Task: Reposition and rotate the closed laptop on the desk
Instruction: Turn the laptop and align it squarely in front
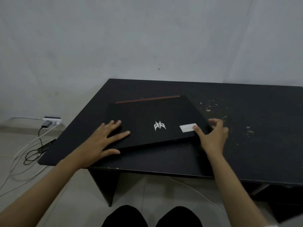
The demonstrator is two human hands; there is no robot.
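A: Around the laptop (pixel 152 122)?

B: Closed, black, lying at a slant in the middle of the frame on the dark desk (pixel 246 158). Pale logo (pixel 159 125) at lid centre, white sticker (pixel 187 127) toward the right end, reddish strip (pixel 147 99) along the far edge.

A: Hands?

B: Left hand (pixel 100 143) flat over the near-left corner, fingers (pixel 118 134) spread wide on the lid, thumb lying along the near edge. Right hand (pixel 213 138) at the near-right corner, fingers apart and curled, thumb tip on the sticker's edge, the rest bent past the right side of the lid. Firm grip or mere touch there: cannot tell.

A: In the way?

B: Only pale flecks and scuffs (pixel 213 105) scattered over the desk right of the laptop, near the right hand.

A: Off the desk?

B: At left of the frame, a white power strip (pixel 52 119) against the wall with a plug (pixel 46 124) in it. Black cable (pixel 32 157) looping down over the floor, white cable (pixel 18 161) curling beside it. Another white cable (pixel 196 192) running under the desk, lower middle.

A: Surface and room?

B: Matte black top, worn, chipped pale along the near edge. Grey-white plain wall (pixel 147 38) behind, filling the upper half. Light tiled floor (pixel 73 194) below. Dark-clad knees (pixel 124 217) at the bottom edge.
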